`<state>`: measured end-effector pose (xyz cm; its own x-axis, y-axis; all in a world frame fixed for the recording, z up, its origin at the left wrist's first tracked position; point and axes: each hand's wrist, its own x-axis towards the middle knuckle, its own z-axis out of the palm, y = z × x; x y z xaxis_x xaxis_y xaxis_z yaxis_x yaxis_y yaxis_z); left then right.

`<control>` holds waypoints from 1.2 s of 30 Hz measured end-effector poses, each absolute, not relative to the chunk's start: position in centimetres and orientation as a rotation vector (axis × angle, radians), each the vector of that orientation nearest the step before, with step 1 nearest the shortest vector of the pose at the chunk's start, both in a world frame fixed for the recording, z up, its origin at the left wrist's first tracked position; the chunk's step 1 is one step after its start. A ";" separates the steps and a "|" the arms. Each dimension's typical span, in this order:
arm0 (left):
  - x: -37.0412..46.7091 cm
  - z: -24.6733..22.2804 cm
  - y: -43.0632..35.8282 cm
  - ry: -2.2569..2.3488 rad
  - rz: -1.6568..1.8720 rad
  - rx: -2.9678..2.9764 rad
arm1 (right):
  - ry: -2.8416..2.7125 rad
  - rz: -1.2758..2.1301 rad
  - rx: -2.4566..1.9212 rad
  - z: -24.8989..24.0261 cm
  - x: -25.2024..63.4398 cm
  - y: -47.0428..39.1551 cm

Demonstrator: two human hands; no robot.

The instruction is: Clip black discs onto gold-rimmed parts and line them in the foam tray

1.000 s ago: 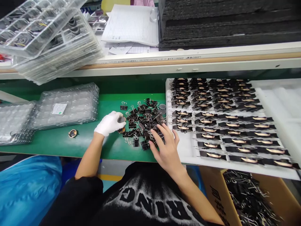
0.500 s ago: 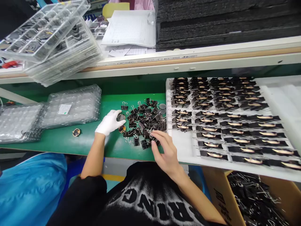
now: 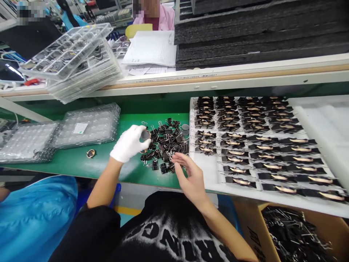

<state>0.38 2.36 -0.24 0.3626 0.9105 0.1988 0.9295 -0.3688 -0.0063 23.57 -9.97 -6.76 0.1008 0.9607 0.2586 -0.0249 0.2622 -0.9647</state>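
Note:
In a white glove, my left hand [image 3: 129,143] pinches a round watch case [image 3: 145,135] between thumb and fingers, its flat grey face showing. Part of another gold-rimmed piece peeks out below that thumb. Just right of it lies a heap of black binder clips [image 3: 167,143] with silver wire handles. My bare right hand [image 3: 191,176] hovers at the heap's near right edge, thumb and fingers apart, with nothing visible between them. A separate gold-rimmed watch case [image 3: 91,153] rests on the green table to the left.
At right, a white foam tray [image 3: 207,173] bears rows of clips clamped on gold-edged pieces. Grey discs [image 3: 185,128] lie beside the heap. Clear plastic trays [image 3: 89,123] stand left, below a shelf [image 3: 152,87]. A cardboard box [image 3: 327,225] of clips sits lower right; a blue-sleeved person is left.
My left hand has raised the watch case slightly and tilted its grey face toward me. My right hand stays near the clips with its fingers a little more curved. The view has tipped upward.

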 end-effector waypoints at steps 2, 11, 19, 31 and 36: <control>3.0 0.4 0.1 -1.494 -0.411 -2.595 | -0.999 1.234 -0.970 -6.0 22.7 -8.7; 7.7 0.0 -3.5 -1.805 -0.808 -3.181 | -0.690 1.401 -0.923 -6.1 24.1 -6.8; 8.7 0.9 4.3 -1.512 -0.600 -3.189 | -0.689 1.339 -0.953 -7.5 25.8 -8.3; 10.0 -2.1 17.8 -1.652 0.331 -3.057 | -0.750 1.307 -0.974 -8.9 27.7 -10.6; 8.1 0.1 14.5 -1.789 -0.084 -2.931 | -0.833 1.309 -0.949 -8.9 28.7 -10.8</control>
<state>8.08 14.51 0.06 0.4680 0.8769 -0.1096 0.8627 -0.4265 0.2718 28.73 -10.81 -8.90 0.0934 0.9954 -0.0235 -0.4004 0.0159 -0.9162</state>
